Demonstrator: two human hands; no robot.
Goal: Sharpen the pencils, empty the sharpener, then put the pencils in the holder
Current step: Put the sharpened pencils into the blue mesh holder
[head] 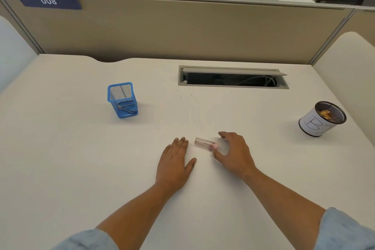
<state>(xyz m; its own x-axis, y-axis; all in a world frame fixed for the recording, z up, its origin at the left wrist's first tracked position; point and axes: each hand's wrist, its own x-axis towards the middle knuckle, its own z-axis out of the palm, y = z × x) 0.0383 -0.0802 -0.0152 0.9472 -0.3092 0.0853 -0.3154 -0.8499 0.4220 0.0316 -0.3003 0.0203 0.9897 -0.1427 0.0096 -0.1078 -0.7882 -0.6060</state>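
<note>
Left hand: the left hand [174,160] is lying palm down on the table [81,158]. Its fingers are straight and close together, its thumb is angling out toward the other hand, and it is holding nothing.
Right hand: the right hand [233,152] is arching over the table just right of the left one, fingers spread and loosely bent. It is not closing on anything. I cannot tell whether its thumb is touching the sharpener's cap.
Sharpener: the sharpener [204,142] is lying on its side between the two hands. Its clear barrel is pointing at the left fingertips with a small gap, and its pink end is sitting inside the right hand's span.
Holder: the blue mesh holder [122,100] is standing ahead and left of the left hand, well apart. The pencils [127,109] are leaning inside it.
Cup: a black mesh cup [320,122] wrapped in white paper is standing far right of the right hand, near the table's right edge, and is carrying shavings [326,114].
Room: wide table surface is stretching from the hands to the holder, and from the right hand to the cup.
Edges: a cable slot [233,77] is gaping ahead of the right hand near the far edge. A partition [182,30] is rising behind that edge.
</note>
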